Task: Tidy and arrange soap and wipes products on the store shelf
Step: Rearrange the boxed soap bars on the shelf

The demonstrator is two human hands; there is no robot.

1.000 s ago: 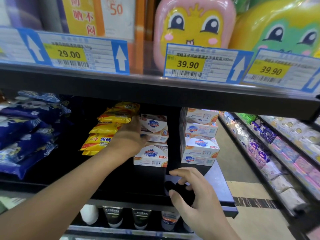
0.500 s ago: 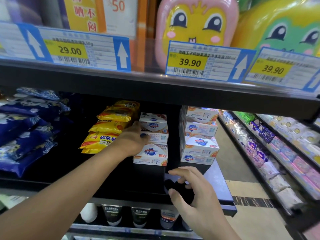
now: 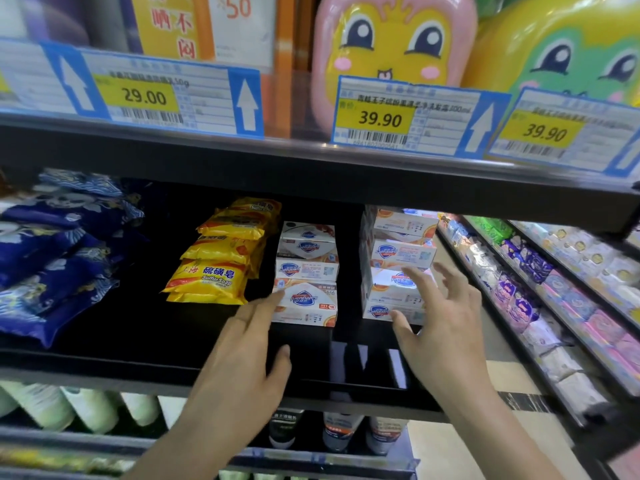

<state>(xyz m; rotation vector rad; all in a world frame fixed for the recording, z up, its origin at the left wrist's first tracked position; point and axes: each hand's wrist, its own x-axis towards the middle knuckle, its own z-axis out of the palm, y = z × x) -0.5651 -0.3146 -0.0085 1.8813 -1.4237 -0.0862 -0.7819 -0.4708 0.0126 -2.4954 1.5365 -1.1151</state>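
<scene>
Cardboard soap boxes point(image 3: 398, 289), likely stiff, light and slippery-faced, sit just beyond the spread, empty right hand point(image 3: 440, 327); gripping the stack's side faces looks safest.

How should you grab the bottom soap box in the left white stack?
Probably pinch the bottom soap box by its two short side walls, coming from the front. Two boxes sit on top, so its top is covered; there is a dark gap on each side for fingers.

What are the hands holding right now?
Nothing. The left hand touches a soap box with straight fingers; the right hand is spread open.
</scene>
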